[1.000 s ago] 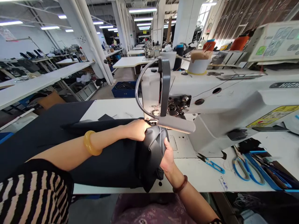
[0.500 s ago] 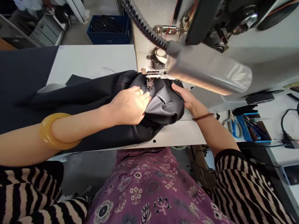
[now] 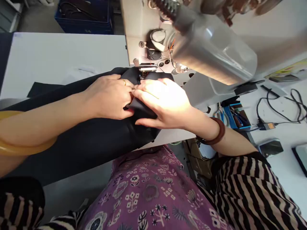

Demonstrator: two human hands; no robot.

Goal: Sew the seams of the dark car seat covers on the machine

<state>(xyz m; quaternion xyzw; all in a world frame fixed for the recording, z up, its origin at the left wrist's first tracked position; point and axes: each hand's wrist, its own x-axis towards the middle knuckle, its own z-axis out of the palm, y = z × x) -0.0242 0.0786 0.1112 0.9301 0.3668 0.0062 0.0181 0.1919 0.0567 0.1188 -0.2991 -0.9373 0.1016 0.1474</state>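
Note:
Black fabric (image 3: pixel 96 140) lies in a long bunched heap over the sewing table, its right end under the sewing machine's presser foot (image 3: pixel 143 74). My left hand (image 3: pixel 107 97) rests on it just left of the foot, fingers curled and closed on a fold. From the right, my right hand (image 3: pixel 165 102) lies over the fabric with fingers stretched out and thumb apart, so it is open. Its fingertips meet those of my left hand in front of the foot. My hands partly hide the foot and the cloth beneath them.
A lamp head (image 3: pixel 213 48) hangs over the machine bed, close above my right hand. At right are blue-handled scissors (image 3: pixel 223 116), a blue tool box (image 3: pixel 237 115) and a black cable (image 3: pixel 263 105). A blue crate (image 3: pixel 83 27) stands behind the white tabletop (image 3: pixel 72 51).
My right hand has left the fabric's right edge and come left onto its top, beside my left hand. The view has shifted, and the fabric's right end looks less bulky.

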